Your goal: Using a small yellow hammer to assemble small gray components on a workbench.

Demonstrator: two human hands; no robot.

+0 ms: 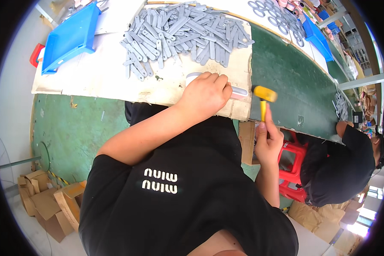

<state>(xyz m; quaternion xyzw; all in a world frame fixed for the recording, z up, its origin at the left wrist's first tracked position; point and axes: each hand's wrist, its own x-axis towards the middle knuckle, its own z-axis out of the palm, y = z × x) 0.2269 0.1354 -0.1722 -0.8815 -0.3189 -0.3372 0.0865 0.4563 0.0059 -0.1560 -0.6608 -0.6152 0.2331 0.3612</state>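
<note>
My left hand (205, 94) is closed over a long pale piece (237, 96) at the table's front edge. A grey rounded strip (240, 91) shows along the piece at its right end, and its white left end sticks out past my knuckles. The middle of it is hidden under my fingers. My right hand (269, 143) grips the yellow handle of a small mallet (265, 93), index finger stretched along the handle. The mallet's yellow head is slightly blurred and stands just right of the piece, apart from it.
A heap of flat grey strips (179, 32) covers the back of the cardboard-topped table (89, 83). Blue trays (70, 38) stand at the left and far right, near grey rings (281, 29). A co-worker (341, 166) sits at the right by red stools (293, 162).
</note>
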